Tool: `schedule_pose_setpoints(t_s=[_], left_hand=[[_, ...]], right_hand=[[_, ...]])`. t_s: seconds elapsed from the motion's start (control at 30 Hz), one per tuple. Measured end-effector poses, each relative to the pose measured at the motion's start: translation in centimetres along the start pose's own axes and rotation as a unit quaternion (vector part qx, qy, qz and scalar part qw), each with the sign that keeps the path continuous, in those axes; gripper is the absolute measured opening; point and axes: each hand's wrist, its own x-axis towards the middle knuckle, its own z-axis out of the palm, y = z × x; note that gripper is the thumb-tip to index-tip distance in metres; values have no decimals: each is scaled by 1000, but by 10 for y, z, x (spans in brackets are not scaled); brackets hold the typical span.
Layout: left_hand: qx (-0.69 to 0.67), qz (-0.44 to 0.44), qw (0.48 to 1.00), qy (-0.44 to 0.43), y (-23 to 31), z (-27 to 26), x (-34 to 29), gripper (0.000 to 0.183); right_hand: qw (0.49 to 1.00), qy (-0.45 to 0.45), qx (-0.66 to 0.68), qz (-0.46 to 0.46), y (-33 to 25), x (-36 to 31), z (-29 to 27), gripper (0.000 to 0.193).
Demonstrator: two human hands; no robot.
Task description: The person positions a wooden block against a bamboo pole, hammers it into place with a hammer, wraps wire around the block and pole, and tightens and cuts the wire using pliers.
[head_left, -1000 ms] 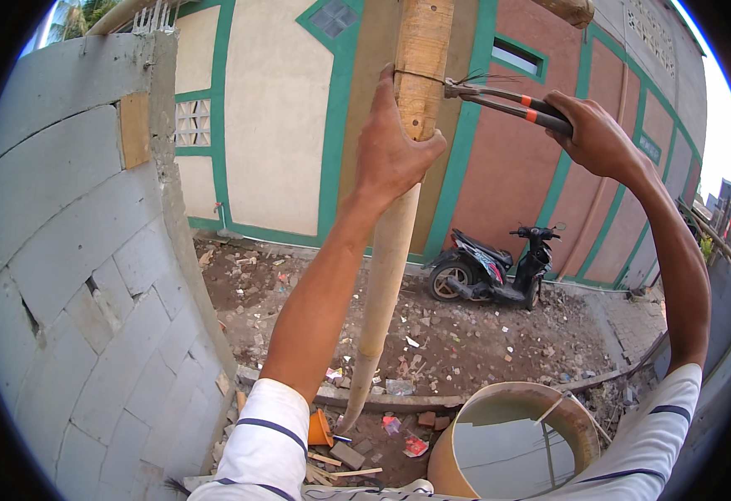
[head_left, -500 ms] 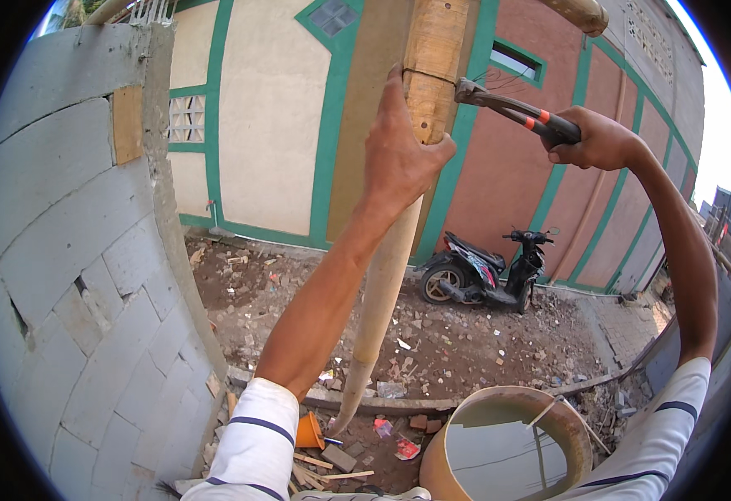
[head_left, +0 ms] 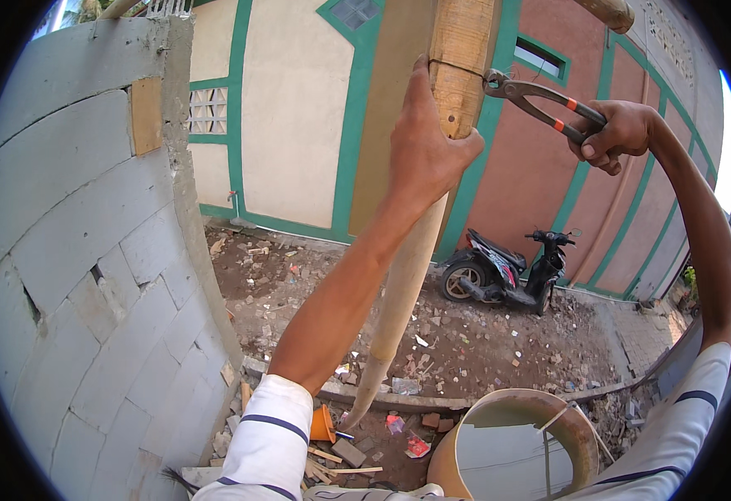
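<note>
A bamboo pole (head_left: 403,292) rises in front of me, with a pale wooden board (head_left: 463,37) against its upper part. Dark wire (head_left: 456,65) loops around the board. My left hand (head_left: 428,159) is wrapped around the pole and board just below the wire, thumb on the right side, the other fingers mostly hidden behind. In my right hand (head_left: 616,136) are pincers (head_left: 536,93) with dark handles and orange bands. The handles stand apart, and the pincers' head is at the wire's end beside the board's right edge. Whether the jaws grip the wire I cannot tell.
A grey block wall (head_left: 90,242) stands close on the left. Below right is a round tank (head_left: 445,455) holding water. An orange bucket (head_left: 322,423) and wood scraps (head_left: 324,472) lie near the pole's foot. A motorbike (head_left: 511,271) is parked by the painted building (head_left: 294,117).
The pincers' handles have spread wider apart, and my right hand's fingers have loosened around them. My left hand keeps its place on the pole. The whole view has shifted slightly.
</note>
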Motion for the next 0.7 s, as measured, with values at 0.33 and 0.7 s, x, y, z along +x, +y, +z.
schedule_pose_setpoints(t_s=[0.33,0.7], left_hand=[[14,14,1000,-19,6,-2,-5,94],[50,-44,997,-40,10,-9,-4,93]], right_hand=[[989,23,112,-94,13,-11,23,27],[976,40,63,-205,31,-1,40,27]])
